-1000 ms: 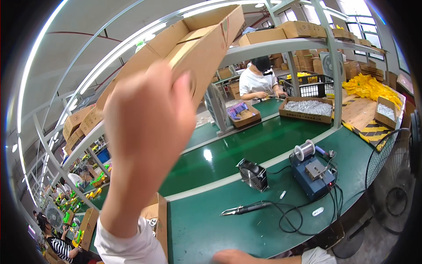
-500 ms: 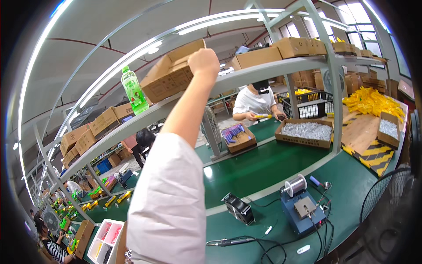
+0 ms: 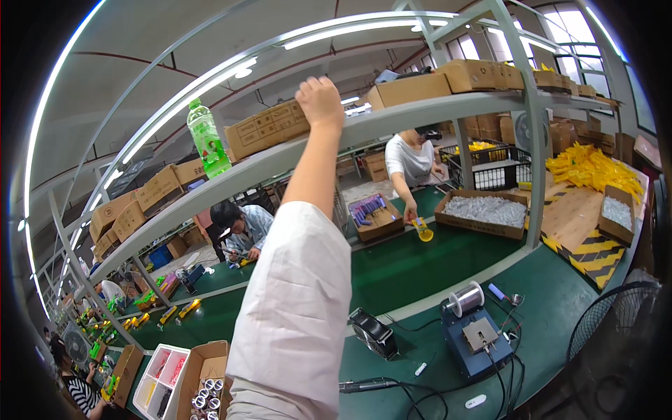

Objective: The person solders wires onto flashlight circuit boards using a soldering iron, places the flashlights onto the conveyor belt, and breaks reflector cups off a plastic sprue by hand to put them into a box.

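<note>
My left arm, in a white sleeve, reaches up across the middle of the view. My left hand [image 3: 320,103] is closed at the right end of a cardboard box [image 3: 269,129], its curled fingers at the upper edge. That box rests on the grey overhead shelf [image 3: 392,127]; its inside is not visible from here. Just left of it stands a bottle with green liquid [image 3: 207,140]. Below my sleeve, another cardboard box [image 3: 218,350] holds several round metallic parts [image 3: 206,400], partly covered by the arm. My right hand is out of view.
On the green bench sit a blue soldering unit [image 3: 476,343] with a wire spool, a small black fan [image 3: 373,334] and a cabled soldering iron [image 3: 371,385]. A white divided tray [image 3: 162,381] is at lower left. Across the belt, a co-worker [image 3: 411,164] holds a yellow part [image 3: 423,231].
The cardboard box has gone from tilted to resting level on the shelf, my hand still at its right end. Across the belt, the co-worker's arm has stretched forward with the yellow part.
</note>
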The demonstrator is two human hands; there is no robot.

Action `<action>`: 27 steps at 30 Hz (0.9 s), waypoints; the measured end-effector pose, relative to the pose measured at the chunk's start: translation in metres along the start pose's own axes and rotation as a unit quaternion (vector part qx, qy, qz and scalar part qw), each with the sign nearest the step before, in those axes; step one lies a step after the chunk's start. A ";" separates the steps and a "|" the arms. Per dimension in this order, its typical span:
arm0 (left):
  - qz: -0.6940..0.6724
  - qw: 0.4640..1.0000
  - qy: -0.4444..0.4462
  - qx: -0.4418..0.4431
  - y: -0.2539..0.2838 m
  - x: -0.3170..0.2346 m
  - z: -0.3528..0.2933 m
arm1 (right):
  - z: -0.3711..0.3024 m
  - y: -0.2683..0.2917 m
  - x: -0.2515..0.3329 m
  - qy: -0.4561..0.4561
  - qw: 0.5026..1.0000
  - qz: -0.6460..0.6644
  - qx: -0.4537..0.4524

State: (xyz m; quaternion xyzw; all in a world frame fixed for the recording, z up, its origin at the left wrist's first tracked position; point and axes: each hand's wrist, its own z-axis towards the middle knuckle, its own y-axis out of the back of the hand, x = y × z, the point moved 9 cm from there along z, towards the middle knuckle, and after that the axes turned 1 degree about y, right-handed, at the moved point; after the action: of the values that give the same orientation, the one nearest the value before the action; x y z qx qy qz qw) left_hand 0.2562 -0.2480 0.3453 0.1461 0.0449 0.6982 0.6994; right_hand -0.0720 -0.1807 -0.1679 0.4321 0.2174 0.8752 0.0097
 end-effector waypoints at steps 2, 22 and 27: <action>-0.096 0.982 -0.054 -0.153 0.026 -0.005 -0.016 | 0.000 0.006 0.003 0.000 1.000 -0.006 -0.016; -0.199 0.790 -0.201 0.544 0.276 0.163 -0.548 | -0.055 -0.151 0.072 0.137 0.808 0.181 0.544; -0.090 0.831 0.290 0.466 0.391 0.293 -0.572 | -0.048 -0.159 0.070 0.094 0.849 0.209 0.475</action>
State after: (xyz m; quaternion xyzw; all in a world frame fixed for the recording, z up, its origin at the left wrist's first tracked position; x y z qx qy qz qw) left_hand -0.2666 0.1166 -0.0541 0.2409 0.5785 0.5390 0.5628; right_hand -0.1795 -0.0405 -0.2025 0.3350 0.5112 0.6824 -0.4010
